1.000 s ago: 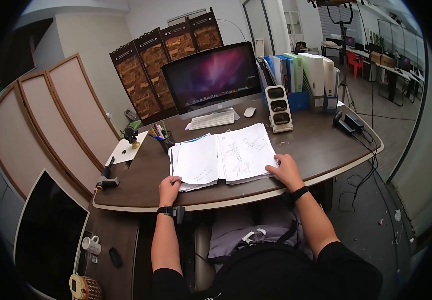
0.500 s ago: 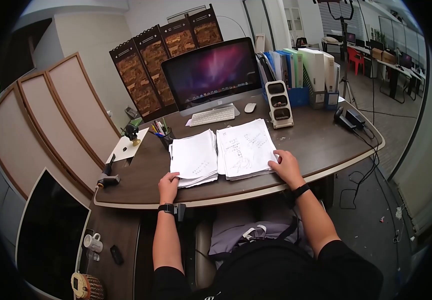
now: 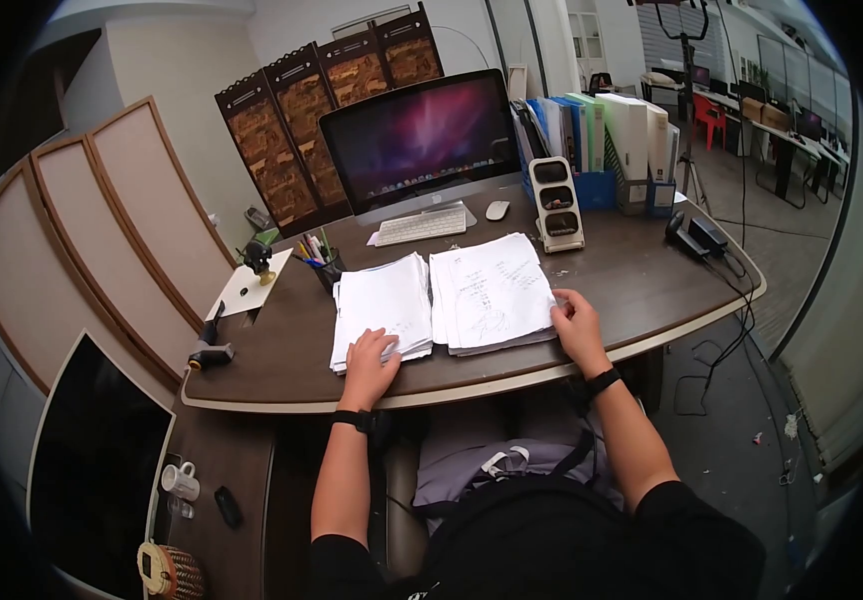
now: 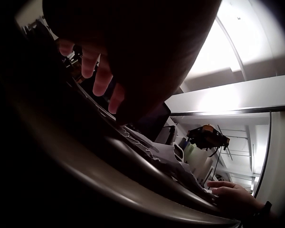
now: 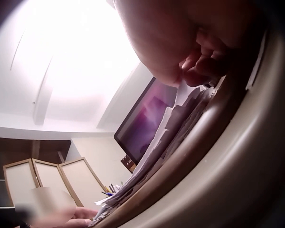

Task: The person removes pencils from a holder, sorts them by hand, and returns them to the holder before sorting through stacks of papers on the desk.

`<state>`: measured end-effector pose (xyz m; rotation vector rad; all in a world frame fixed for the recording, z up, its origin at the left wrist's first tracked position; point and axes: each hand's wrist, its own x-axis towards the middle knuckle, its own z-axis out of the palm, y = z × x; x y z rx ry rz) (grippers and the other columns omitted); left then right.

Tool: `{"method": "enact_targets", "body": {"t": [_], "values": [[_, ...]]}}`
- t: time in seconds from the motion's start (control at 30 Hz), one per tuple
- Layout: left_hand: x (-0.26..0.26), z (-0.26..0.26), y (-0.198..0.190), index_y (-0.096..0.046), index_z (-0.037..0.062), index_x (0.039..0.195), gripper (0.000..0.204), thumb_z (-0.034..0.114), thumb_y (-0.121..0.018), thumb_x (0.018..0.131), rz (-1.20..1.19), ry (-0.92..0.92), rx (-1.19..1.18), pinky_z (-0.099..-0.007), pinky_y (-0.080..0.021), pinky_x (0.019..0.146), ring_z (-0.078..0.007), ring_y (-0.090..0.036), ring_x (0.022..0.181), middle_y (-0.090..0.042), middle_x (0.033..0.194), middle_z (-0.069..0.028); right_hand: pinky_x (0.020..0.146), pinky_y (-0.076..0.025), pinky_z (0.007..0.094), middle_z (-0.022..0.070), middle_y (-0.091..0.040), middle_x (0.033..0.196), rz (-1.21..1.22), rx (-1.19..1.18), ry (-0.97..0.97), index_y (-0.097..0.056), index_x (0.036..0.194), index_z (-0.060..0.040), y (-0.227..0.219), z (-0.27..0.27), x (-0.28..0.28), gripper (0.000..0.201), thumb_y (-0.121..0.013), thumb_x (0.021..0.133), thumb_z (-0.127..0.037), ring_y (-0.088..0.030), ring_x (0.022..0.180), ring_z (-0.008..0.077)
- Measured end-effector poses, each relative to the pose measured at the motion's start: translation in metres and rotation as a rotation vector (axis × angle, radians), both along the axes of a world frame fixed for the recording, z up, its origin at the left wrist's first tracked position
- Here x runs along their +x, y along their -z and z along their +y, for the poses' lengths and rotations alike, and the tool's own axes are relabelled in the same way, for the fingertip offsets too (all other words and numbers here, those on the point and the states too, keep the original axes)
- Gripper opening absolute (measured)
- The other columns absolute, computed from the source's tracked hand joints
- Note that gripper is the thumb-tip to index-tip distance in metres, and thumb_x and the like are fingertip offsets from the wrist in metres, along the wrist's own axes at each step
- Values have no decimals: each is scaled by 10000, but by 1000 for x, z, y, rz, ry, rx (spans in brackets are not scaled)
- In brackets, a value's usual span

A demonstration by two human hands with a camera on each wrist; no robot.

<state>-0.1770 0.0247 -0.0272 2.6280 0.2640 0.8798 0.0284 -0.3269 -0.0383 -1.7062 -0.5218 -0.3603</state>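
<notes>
Head view shows the left hand (image 3: 371,364) lying loose on the left paper pile (image 3: 382,297), near its bottom edge, gripping nothing. The right hand (image 3: 578,324) pinches the outer edge of the right paper pile (image 3: 497,290). Both piles lie side by side on the desk (image 3: 642,270), in front of the person. The step now looks like tidying or turning pages. Turning one would call for the right hand to lift just one page and bring it across. Handwriting on the right paper pile is too small to read. Past the papers stands a monitor (image 3: 422,140); the mark under its screen may be an apple. Binders (image 3: 624,140) stand to its right, labels too small to read.
</notes>
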Motion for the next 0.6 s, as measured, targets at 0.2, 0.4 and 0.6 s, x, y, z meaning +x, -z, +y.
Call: {"method": "enact_targets", "body": {"t": [0.2,0.4,0.6], "values": [[-2,18,8,-733,140,1115,192,167,-647,945,115,-25,-70,-605,-333,1126,-301,-595,1264,-696,1250,-72,638,-506,311,26,-585,742,165,189,-95,-705,1154,30,-6,-3,-3,274,-654,896,-47,-579,670,110],[-1,23,10,-729,135,1105,185,137,-629,950,110,-21,-80,-616,-314,1144,-308,-602,1247,-704,1219,-72,648,-515,291,52,-596,849,-39,88,-2,-720,1127,16,6,-2,5,260,-652,882,-40,-586,688,118],[9,4,-2,-718,112,1121,197,186,-645,953,103,-30,-33,-559,-378,1089,-332,-619,1201,-700,1213,-106,656,-511,299,52,-594,858,44,127,-42,-725,1121,4,8,-2,7,262,-658,872,-44,-578,697,129]]}}
